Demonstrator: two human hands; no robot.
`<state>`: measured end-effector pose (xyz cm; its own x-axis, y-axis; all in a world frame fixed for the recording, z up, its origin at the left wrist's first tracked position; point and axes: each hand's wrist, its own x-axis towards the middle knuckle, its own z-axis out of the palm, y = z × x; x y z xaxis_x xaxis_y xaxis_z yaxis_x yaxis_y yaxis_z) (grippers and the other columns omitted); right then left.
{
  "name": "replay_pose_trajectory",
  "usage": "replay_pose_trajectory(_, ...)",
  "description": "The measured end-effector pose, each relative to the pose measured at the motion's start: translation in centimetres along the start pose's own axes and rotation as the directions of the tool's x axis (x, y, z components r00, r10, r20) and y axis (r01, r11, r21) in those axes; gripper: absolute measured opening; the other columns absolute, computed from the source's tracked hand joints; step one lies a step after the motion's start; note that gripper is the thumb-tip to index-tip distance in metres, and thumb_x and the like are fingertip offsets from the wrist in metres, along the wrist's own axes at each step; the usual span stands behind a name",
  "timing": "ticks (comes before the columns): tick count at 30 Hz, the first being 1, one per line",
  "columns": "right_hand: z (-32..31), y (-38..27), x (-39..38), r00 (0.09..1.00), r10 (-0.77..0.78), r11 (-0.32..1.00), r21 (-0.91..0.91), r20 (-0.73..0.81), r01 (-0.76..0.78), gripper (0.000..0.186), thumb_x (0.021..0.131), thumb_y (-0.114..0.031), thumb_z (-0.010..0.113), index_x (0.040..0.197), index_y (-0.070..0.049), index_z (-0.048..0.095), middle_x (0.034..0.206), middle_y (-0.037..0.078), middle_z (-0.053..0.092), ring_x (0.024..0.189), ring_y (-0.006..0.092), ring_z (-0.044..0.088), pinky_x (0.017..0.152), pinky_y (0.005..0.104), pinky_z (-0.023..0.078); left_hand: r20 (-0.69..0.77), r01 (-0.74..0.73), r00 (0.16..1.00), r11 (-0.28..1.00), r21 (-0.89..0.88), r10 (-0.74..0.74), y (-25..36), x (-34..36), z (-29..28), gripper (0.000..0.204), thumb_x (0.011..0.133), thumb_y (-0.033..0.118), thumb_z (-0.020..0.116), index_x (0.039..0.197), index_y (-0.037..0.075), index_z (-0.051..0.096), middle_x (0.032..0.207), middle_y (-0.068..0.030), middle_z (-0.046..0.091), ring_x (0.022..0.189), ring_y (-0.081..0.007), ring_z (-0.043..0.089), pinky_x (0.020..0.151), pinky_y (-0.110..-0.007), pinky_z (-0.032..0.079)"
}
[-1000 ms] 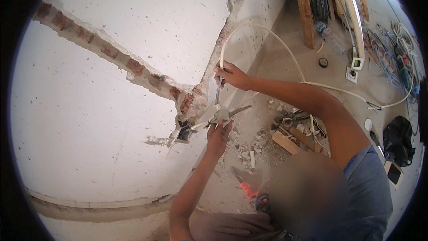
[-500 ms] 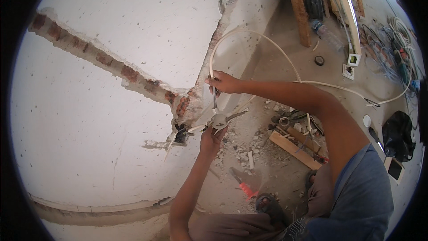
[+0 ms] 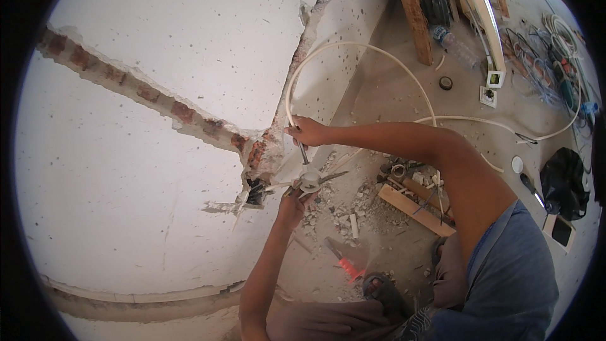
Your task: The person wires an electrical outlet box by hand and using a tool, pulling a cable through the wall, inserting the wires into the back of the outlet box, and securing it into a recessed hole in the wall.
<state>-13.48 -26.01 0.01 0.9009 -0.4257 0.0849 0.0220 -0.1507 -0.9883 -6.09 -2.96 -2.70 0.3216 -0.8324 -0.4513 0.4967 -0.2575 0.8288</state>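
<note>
Close to the broken wall corner, my left hand is closed from below round a small pale round junction box. Strips or leads stick out from the sides of the box. Just above it, my right hand pinches a white cable that loops up and over to the right. A thin grey, shiny length runs down from my right fingers into the top of the box. Whether it is a tool shaft or the stripped cable end, I cannot tell.
A chiselled channel crosses the white wall to a dark hole with wires. Rubble, a wooden board and a red-handled tool lie on the floor. At right are a tape roll, a socket and a black bag.
My right hand has moved down a little, closer to the box, and the cable loop has shifted with it. My left hand still holds the box. The view has shifted slightly.
</note>
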Motion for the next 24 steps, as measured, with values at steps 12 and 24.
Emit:
replay_pose_trajectory(12,1.1,-0.7,-0.1,0.984,0.133,0.99,0.053,-0.118,-0.128,0.041,0.099,-0.034,0.047,0.12,0.001,0.043,0.072,0.01,0.063,0.053,0.0164,0.06,0.048,0.0307,0.051,0.007,-0.016,1.0,0.999,-0.044,0.017,-0.7,0.0,-1.0,0.044,0.103,0.023,0.039,0.135,-0.007,0.033,0.133,-0.0225,0.047,0.118,-0.0332,0.054,0.099,-0.038,0.052)
replay_pose_trajectory(24,1.4,-0.6,0.0,0.978,0.113,0.994,0.017,-0.172,-0.112,0.042,0.098,-0.032,0.048,0.122,0.002,0.043,0.078,0.014,0.063,0.061,0.0183,0.064,0.048,0.0316,0.054,0.077,-0.03,0.996,0.996,-0.079,0.036,-0.2,-0.1,-0.8,0.048,0.101,0.022,0.044,0.136,-0.008,0.031,0.135,-0.0243,0.044,0.121,-0.0368,0.051,0.1,-0.04,0.051)
